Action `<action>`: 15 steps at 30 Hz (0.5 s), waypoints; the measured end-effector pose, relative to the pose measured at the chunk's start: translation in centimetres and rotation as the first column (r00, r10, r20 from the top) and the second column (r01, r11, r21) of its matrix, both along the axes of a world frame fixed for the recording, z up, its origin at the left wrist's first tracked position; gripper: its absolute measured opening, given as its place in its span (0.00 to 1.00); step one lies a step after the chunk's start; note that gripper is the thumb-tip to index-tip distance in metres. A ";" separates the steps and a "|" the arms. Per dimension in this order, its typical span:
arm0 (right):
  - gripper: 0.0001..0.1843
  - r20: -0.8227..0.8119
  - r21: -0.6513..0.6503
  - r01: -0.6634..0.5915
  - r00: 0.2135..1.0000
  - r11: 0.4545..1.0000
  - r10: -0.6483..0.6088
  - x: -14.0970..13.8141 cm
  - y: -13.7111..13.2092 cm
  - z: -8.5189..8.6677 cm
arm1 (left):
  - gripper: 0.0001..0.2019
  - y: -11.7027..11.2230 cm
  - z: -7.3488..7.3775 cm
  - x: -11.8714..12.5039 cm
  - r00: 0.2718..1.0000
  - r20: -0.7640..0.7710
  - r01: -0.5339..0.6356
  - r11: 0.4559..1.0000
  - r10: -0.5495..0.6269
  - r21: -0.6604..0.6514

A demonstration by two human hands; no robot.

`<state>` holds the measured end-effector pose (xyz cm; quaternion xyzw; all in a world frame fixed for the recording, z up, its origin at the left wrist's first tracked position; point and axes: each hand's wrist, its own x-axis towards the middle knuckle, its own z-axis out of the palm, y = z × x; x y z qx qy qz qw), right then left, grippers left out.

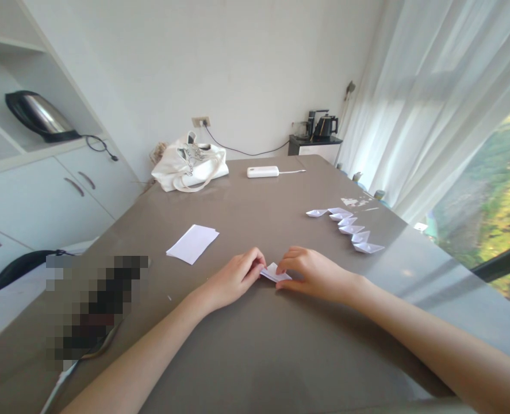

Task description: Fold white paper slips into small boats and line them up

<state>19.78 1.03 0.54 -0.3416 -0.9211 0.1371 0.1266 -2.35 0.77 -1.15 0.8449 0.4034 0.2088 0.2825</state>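
Between my hands, low over the grey-brown table (pixel 255 345), is a small folded piece of white paper (pixel 272 272) with a pointed top. My left hand (pixel 240 273) pinches its left corner between thumb and fingers. On the right side, my right hand (pixel 309 270) grips the paper with the thumb below and curled fingers above. Part of the paper is hidden behind the right fingers. To the right, several folded white paper boats (pixel 348 229) stand in a slanting row. A stack of white paper sheets (pixel 193 244) lies left of my hands.
At the far left of the table slumps a white bag (pixel 190 167). A white power bank (pixel 262 172) with a short cable lies at the back. White scraps (pixel 356 202) are near the right edge. A blurred-out dark object (pixel 99 316) lies at the left edge.
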 end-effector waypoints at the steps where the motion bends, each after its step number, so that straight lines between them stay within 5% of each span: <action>1: 0.13 -0.009 0.002 -0.001 1.000 1.000 0.001 0.0 0.0 -0.1 | 0.07 0.0 0.0 0.0 1.000 0.002 -0.006 1.000 0.006 0.005; 8: 0.11 0.006 0.015 -0.004 1.000 1.000 0.004 -0.1 0.1 -0.4 | 0.06 0.0 0.4 0.1 1.000 -0.008 0.002 1.000 -0.002 0.002; 15: 0.10 0.210 0.196 -0.020 0.977 0.980 -0.023 -1.0 -1.2 0.6 | 0.06 -0.2 0.8 0.5 1.000 0.008 0.007 1.000 -0.007 0.022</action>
